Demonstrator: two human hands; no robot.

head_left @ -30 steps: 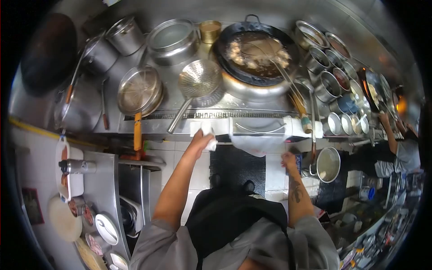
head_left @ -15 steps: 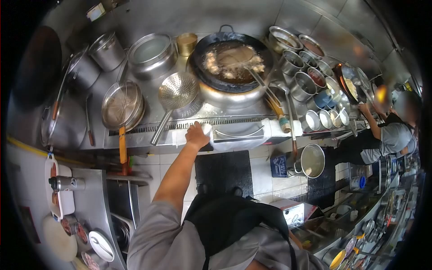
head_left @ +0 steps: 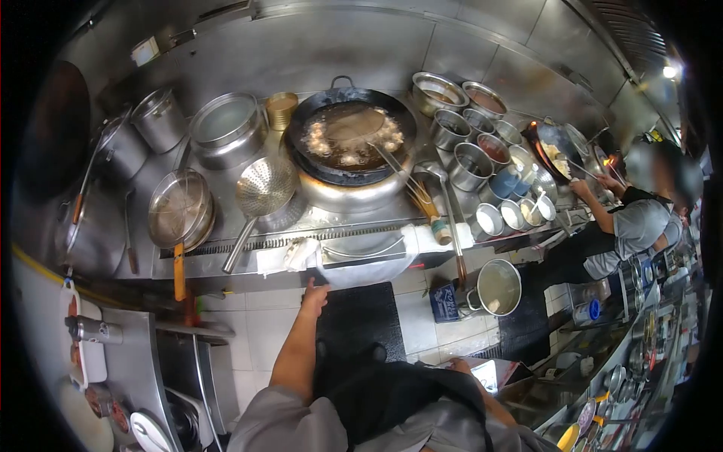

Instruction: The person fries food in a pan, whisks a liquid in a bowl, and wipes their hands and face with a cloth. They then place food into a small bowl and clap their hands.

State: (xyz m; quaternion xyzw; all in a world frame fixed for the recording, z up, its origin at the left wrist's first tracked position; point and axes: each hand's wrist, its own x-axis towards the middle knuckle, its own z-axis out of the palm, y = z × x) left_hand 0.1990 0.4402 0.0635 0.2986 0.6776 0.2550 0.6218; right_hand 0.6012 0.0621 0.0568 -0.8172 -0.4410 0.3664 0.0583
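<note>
My left hand point(head_left: 315, 296) is empty in front of the stove, its fingers apart, just below the counter edge. Nearest to it are a crumpled white cloth point(head_left: 301, 255) on that edge and a white towel point(head_left: 369, 276) draped over the front bar. My right hand point(head_left: 458, 366) shows only in part at my waist, close to a bright-screened device point(head_left: 484, 375); its fingers are mostly hidden. Beyond the towel, a black wok point(head_left: 300, 167) holds dark oil with browned pieces frying around a round wire skimmer point(head_left: 350, 126), whose handle leans out over the rim.
A perforated ladle strainer point(head_left: 265, 184) and stacked sieves point(head_left: 181, 207) rest left of the wok; metal sauce pots point(head_left: 471, 166) stand right. A pot of liquid point(head_left: 498, 288) is low at the right, beside a blue crate point(head_left: 444, 303). A co-worker point(head_left: 640, 226) cooks at another wok.
My left hand has let go of the white cloth at the counter edge and drawn back toward me. Part of my right hand has come into view. The camera has tilted upward.
</note>
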